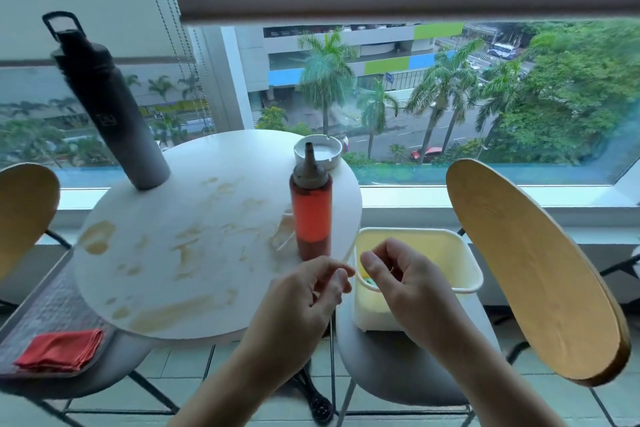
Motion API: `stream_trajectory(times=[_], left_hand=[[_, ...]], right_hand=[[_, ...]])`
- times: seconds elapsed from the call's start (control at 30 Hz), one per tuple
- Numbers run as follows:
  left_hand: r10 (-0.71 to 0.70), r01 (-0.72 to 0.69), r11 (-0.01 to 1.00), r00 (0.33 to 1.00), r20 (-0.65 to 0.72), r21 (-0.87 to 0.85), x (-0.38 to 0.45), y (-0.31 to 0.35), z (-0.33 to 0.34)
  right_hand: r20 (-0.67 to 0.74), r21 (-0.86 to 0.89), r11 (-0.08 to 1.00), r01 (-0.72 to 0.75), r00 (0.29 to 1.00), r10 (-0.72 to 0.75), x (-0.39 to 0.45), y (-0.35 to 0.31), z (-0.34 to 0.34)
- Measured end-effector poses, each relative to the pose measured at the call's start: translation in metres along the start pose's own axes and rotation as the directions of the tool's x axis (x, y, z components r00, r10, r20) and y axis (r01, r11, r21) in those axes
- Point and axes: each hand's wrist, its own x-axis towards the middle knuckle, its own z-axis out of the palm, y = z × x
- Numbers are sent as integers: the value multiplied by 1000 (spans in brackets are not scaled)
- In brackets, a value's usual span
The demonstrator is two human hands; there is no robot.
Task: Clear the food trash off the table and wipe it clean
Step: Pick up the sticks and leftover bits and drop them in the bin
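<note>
Here, two hands: left hand pinches one thin white stick, slanting up-right from its fingertips; right hand curls loosely, holding nothing, over one bin.

1. Daylight pours in from the big window behind the round table, soft and a bit overcast, no harsh glare.
2. Shadows on the table are faint; the underside near the chair legs goes darker.
3. Heavy wide-angle warp: the dark water bottle left of the window centre leans hard, and the wooden chair back bulges.
4. Slight softness everywhere, with a cool teal cast toward the frame edges.
</note>
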Motion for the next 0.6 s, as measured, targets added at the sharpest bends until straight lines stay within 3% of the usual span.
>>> stream_trajectory(times=[0.23,0.6], left_hand=[[31,-32,999,999,11,41,-7,-32,-68],[94,-103,991,990,104,88,27,-92,-164]], right_hand=[[25,17,999,32,999,-33,-7,-49,62],[-112,-145,989,-20,994,3,21,-99,148]])
